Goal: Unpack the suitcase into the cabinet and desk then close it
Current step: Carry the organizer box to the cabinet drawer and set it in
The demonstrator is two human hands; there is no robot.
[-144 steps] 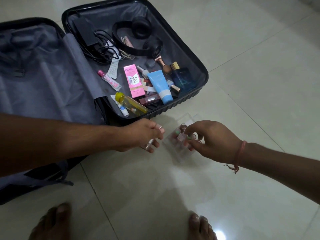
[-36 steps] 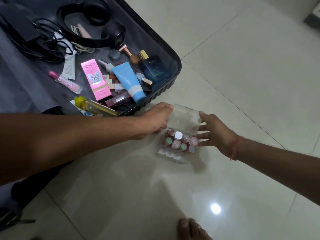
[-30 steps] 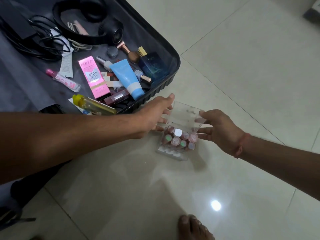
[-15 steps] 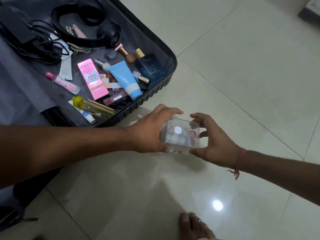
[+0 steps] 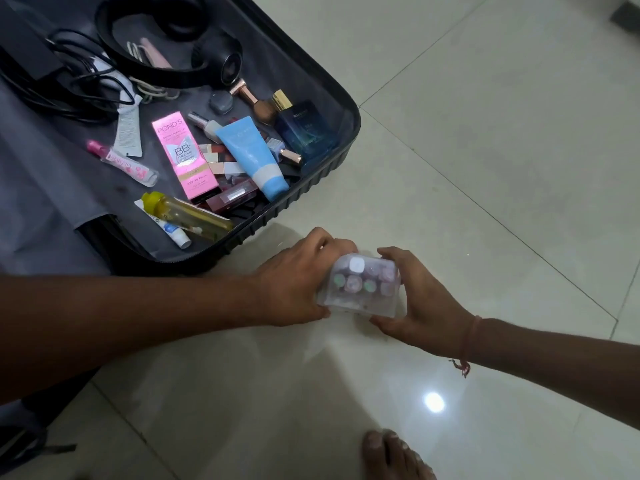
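Clear box now closed
Both hands, left hand [image 5: 294, 282] and right hand [image 5: 419, 299], grasp the lidded clear box [image 5: 363, 287] at five o'clock of the suitcase [image 5: 311, 174]; ready to carry.

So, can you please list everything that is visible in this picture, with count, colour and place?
suitcase: 1, black, open on floor, upper left
headphones: 1, black, in suitcase, far end
cables: a tangle, black, in suitcase, left
BB cream box: 1, pink, suitcase middle
blue tube: 1, light blue, right of the box
perfume: 1, dark blue with gold cap, right corner
yellow bottle: 1, yellow cap, near edge
pink vial: 1, pink, left of the box
clear case: 1, transparent, small bottles inside, by the suitcase, between both hands
floor: pale tiles
foot: 1, bottom edge
left hand: grips case's left side
right hand: grips case's right side
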